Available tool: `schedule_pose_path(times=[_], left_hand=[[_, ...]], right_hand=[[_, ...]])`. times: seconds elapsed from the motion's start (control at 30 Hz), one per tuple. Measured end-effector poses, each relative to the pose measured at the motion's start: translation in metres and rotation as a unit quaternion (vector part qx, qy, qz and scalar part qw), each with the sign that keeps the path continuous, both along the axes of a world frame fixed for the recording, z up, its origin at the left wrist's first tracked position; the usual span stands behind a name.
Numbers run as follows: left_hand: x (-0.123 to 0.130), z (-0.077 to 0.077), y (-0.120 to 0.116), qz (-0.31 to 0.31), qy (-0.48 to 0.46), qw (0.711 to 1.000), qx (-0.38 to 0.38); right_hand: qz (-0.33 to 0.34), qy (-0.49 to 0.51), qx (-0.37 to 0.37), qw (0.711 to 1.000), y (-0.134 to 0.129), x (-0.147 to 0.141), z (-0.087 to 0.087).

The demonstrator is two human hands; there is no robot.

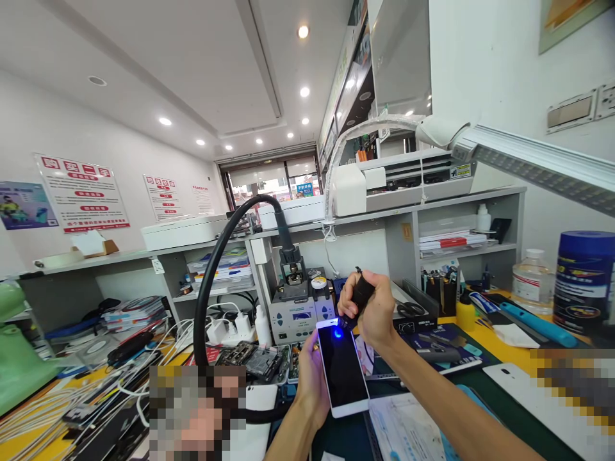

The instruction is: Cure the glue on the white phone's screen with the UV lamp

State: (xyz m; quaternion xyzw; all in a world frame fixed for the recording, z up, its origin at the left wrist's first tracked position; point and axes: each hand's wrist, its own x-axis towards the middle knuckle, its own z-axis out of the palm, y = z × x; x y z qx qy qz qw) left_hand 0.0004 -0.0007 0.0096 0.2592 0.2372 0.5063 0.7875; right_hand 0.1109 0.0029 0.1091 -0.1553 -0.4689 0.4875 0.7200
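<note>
A white smartphone (342, 374) with a dark screen is tilted up over the bench, and my left hand (311, 378) grips it along its left edge. In my right hand (372, 304), closed just above the phone's top end, sits a small black flashlight (361, 296). Its blue-violet light falls on the upper part of the screen, leaving a bright blue spot there. The flashlight's front end is close to the glass; whether it touches, I cannot tell. Below the phone lies a green work mat (336, 442), partly covered by a printed plastic bag (406, 422).
Behind the phone stands a soldering station (298, 320); a thick black hose (204, 288) arches at left. Circuit boards (250, 362) and tangled cables (139, 358) lie leftward. To the right are a white panel (542, 403), a blue-handled tool (538, 324) and a blue-lidded canister (583, 282).
</note>
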Motion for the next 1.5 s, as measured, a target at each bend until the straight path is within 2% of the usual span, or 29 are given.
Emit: schedule_pose_path(times=[0.3, 0.63, 0.97, 1.1, 1.23, 1.33, 1.5], left_hand=[[-0.001, -0.006, 0.003, -0.018, 0.004, 1.0, -0.008], [0.002, 0.002, -0.003, -0.003, -0.022, 1.0, -0.015], [0.002, -0.024, 0.023, -0.061, -0.04, 0.997, 0.003], [-0.001, -0.026, 0.029, -0.102, -0.034, 0.994, 0.013], [-0.004, -0.027, 0.034, -0.087, -0.021, 0.996, 0.008], [-0.007, -0.028, 0.039, -0.069, -0.011, 0.998, -0.001], [-0.01, -0.028, 0.044, -0.096, -0.006, 0.995, -0.022]], right_hand=[[-0.017, -0.028, 0.019, 0.999, 0.003, 0.002, -0.001], [-0.078, -0.065, -0.024, 0.995, 0.009, -0.005, 0.006], [-0.079, -0.117, -0.045, 0.989, 0.018, 0.012, 0.003], [-0.075, -0.168, -0.054, 0.981, 0.016, 0.013, 0.005], [-0.076, -0.224, -0.017, 0.971, 0.017, 0.013, 0.004], [-0.096, -0.203, -0.028, 0.974, 0.021, 0.014, 0.001], [-0.106, -0.144, -0.049, 0.983, 0.026, 0.016, -0.002]])
